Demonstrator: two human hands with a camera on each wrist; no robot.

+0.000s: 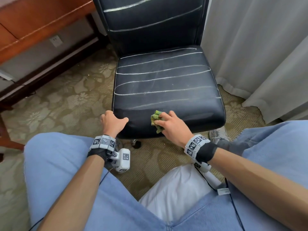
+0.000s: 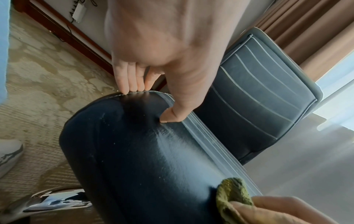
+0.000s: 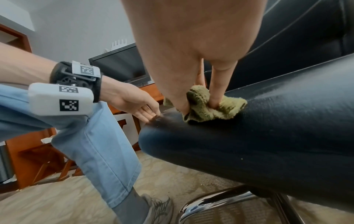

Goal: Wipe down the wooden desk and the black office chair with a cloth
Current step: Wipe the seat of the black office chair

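R hand (image 1: 173, 125) pinching cloth (image 1: 156, 120), chair (image 1: 166, 84) backrest pointing away

The chair (image 1: 166, 84) is showing black, its seat and back crossed by thin whitish lines of stitching, with pale specks dotting the front edge. The cloth (image 1: 156, 120) is showing an olive, yellow-green colour with a fuzzy nap. The counter (image 1: 33, 22) is showing a reddish-brown wood. The carpet (image 1: 66, 97) is wearing a beige and tan flower pattern. The curtains (image 1: 258, 47) are hanging white in the head view, while tan-brown folds are appearing in the left wrist view. The jeans (image 1: 58, 164) are showing light blue, and the wristbands (image 1: 104, 142) are carrying black-and-white square codes on white blocks over black straps.
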